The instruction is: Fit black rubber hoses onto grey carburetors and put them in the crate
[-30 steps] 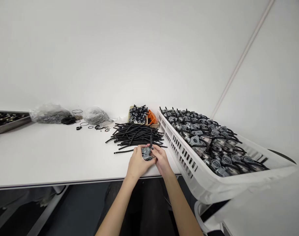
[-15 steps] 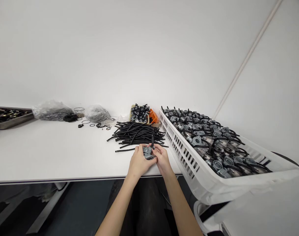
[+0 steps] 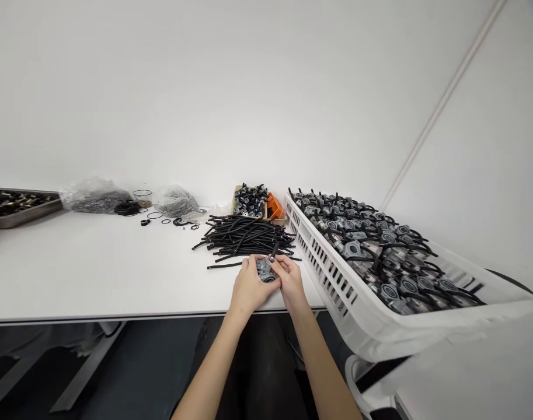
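Over the front part of the table, a small grey metal carburetor (image 3: pixel 265 268) sits between my two hands. My left hand (image 3: pixel 247 287) wraps its left side, fingers behind it and thumb along the front. On the other side, my right hand (image 3: pixel 291 284) is closed around it, with fingertips at a short black piece (image 3: pixel 274 249) that sticks up from its top and leans right. My fingers hide much of the carburetor's sides and underside. Just behind my hands lies a heap of black rubber hoses (image 3: pixel 244 236).
At right, a white plastic crate (image 3: pixel 323 268) holds many carburetors with hoses. Behind the hoses stand a tray of small black-and-silver parts (image 3: pixel 250 201) and an orange container (image 3: pixel 274 206). Clear bags (image 3: pixel 175 201), black rings (image 3: pixel 154 215) and a metal tray (image 3: pixel 25 218) are further left.
The short black piece on the carburetor has gone from upright to leaning right, with my right fingers at its base. Both hands stay closed on the carburetor.
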Demonstrator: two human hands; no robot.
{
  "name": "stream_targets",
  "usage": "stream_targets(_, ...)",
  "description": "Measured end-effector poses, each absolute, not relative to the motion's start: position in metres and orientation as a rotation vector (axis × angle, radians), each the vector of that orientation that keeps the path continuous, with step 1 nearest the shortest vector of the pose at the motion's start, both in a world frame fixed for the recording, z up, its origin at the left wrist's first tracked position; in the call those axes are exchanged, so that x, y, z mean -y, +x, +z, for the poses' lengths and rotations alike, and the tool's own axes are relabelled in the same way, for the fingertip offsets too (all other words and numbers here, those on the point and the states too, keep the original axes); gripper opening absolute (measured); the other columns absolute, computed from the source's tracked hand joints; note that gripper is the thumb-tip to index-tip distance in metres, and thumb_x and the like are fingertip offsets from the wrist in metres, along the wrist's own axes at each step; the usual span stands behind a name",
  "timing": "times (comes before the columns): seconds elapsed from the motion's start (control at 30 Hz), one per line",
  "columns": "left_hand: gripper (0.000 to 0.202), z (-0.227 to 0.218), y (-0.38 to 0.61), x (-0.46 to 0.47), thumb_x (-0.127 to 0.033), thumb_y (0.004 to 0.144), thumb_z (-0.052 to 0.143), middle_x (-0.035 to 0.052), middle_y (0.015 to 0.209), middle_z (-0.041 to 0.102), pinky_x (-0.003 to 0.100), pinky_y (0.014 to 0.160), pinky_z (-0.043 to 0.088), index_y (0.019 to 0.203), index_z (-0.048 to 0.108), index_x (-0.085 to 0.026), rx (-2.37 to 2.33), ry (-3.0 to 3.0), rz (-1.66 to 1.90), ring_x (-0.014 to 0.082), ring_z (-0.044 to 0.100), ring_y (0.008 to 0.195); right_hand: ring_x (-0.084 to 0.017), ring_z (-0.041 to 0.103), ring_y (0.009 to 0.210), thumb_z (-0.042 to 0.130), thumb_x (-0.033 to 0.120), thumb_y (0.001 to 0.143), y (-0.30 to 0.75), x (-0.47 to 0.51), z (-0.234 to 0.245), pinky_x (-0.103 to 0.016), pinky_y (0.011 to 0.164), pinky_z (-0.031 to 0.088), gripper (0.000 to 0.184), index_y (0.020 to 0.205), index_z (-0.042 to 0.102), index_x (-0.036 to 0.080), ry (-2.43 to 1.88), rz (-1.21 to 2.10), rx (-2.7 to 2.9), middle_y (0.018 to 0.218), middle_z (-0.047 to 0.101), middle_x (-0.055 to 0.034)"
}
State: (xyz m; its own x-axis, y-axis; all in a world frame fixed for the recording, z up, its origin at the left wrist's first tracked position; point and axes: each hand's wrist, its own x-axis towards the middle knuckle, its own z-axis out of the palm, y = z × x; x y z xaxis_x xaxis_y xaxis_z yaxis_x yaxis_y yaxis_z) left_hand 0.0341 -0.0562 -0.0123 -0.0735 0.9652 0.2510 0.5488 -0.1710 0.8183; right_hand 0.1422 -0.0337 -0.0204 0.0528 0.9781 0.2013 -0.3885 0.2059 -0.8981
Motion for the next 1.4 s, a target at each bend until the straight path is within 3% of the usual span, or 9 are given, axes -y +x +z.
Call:
stream_targets(0.2, 0.053, -0.012, 0.034, 0.056, -0.039, 0.066, 0.072, 0.0080, 0.110, 0.054, 0.036, 0.084, 0.048, 0.111, 0.049, -0.022, -1.629, 1.729, 1.159, 0.0252, 0.061, 0.099, -0.015, 0.062, 0.069, 0.081, 0.034, 0.062, 0.138, 0.036, -0.017, -0.028, 0.072, 0.049, 0.025, 0.073, 0.064, 0.019, -0.786, 1.196, 0.956, 0.072, 0.069, 0.0010)
stream_targets(0.4, 0.052, -0.012, 0.034, 0.057, -0.037, 0.068, 0.071, 0.0085, 0.111, 0.055, 0.036, 0.084, 0.048, 0.113, 0.049, -0.022, -1.615, 1.733, 1.166, 0.0252, 0.062, 0.100, -0.017, 0.067, 0.077, 0.082, 0.033, 0.060, 0.135, 0.038, -0.013, -0.030, 0.075, 0.051, 0.028, 0.070, 0.060, 0.019, -0.790, 1.212, 0.944, 0.089, 0.075, -0.0045)
stream_targets(0.5, 0.051, -0.013, 0.034, 0.056, -0.034, 0.069, 0.070, 0.0084, 0.112, 0.054, 0.035, 0.085, 0.047, 0.114, 0.049, -0.022, -1.608, 1.737, 1.173, 0.0248, 0.062, 0.101, -0.017, 0.068, 0.073, 0.084, 0.034, 0.058, 0.134, 0.037, -0.013, -0.031, 0.073, 0.052, 0.032, 0.069, 0.057, 0.020, -0.793, 1.226, 0.935, 0.081, 0.075, -0.0030)
stream_targets(0.6, 0.050, -0.014, 0.034, 0.055, -0.034, 0.067, 0.071, 0.0081, 0.112, 0.054, 0.036, 0.086, 0.047, 0.111, 0.049, -0.022, -1.612, 1.736, 1.176, 0.0250, 0.062, 0.101, -0.018, 0.068, 0.070, 0.084, 0.034, 0.058, 0.134, 0.037, -0.012, -0.032, 0.073, 0.052, 0.032, 0.074, 0.060, 0.020, -0.802, 1.243, 0.938, 0.074, 0.074, -0.0012)
stream_targets(0.73, 0.052, -0.014, 0.033, 0.055, -0.035, 0.066, 0.072, 0.0085, 0.111, 0.054, 0.037, 0.086, 0.047, 0.111, 0.049, -0.021, -1.611, 1.734, 1.176, 0.0258, 0.061, 0.102, -0.019, 0.069, 0.079, 0.083, 0.033, 0.058, 0.136, 0.037, -0.008, -0.033, 0.080, 0.051, 0.035, 0.086, 0.070, 0.017, -0.814, 1.277, 0.981, 0.082, 0.075, -0.0044)
stream_targets(1.03, 0.055, -0.014, 0.033, 0.057, -0.033, 0.069, 0.071, 0.0076, 0.113, 0.055, 0.035, 0.087, 0.048, 0.119, 0.051, -0.024, -1.579, 1.756, 1.201, 0.0238, 0.062, 0.102, -0.020, 0.068, 0.078, 0.084, 0.035, 0.057, 0.134, 0.038, -0.011, -0.033, 0.079, 0.052, 0.030, 0.078, 0.071, 0.018, -0.806, 1.244, 1.013, 0.078, 0.074, -0.0031)
stream_targets(1.23, 0.052, -0.015, 0.033, 0.056, -0.039, 0.067, 0.074, 0.0066, 0.112, 0.056, 0.034, 0.088, 0.048, 0.111, 0.051, -0.024, -1.583, 1.757, 1.216, 0.0225, 0.062, 0.101, -0.021, 0.067, 0.083, 0.071, 0.040, 0.072, 0.144, 0.040, -0.015, -0.033, 0.082, 0.050, 0.025, 0.086, 0.073, 0.019, -0.799, 1.257, 1.061, 0.083, 0.075, -0.0048)
stream_targets(1.4, 0.054, -0.015, 0.033, 0.056, -0.040, 0.066, 0.074, 0.0064, 0.111, 0.056, 0.035, 0.089, 0.047, 0.112, 0.051, -0.023, -1.586, 1.759, 1.212, 0.0222, 0.061, 0.102, -0.021, 0.066, 0.085, 0.068, 0.035, 0.073, 0.151, 0.040, -0.020, -0.032, 0.083, 0.048, 0.024, 0.091, 0.074, 0.020, -0.763, 1.296, 1.088, 0.086, 0.075, -0.0039)
